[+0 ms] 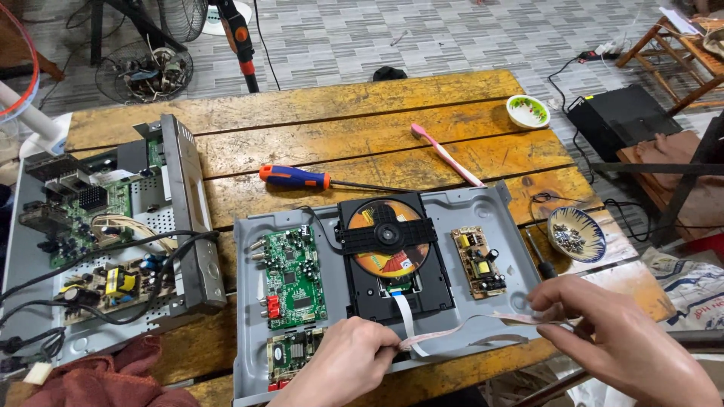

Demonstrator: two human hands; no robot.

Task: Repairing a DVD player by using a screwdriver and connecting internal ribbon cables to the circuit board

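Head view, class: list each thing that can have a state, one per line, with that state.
Disc player chassis: cover off, boards exposed.
Disc: seated in the drive under a black clamp.
Flat ribbon cable: stretched between both hands.
Left hand: pinching the cable's near end.
Right hand: pinching its far end.
Screwdriver: lying flat, untouched.
Second chassis: opened, wires loose.
Blue bowl: holding screws.

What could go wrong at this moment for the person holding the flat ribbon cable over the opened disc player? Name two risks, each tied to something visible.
1. The ribbon cable is stretched between the left hand and right hand; a hard pull might crease or tear it.
2. The open chassis sits near the table edge; tugging could slide it towards the person.
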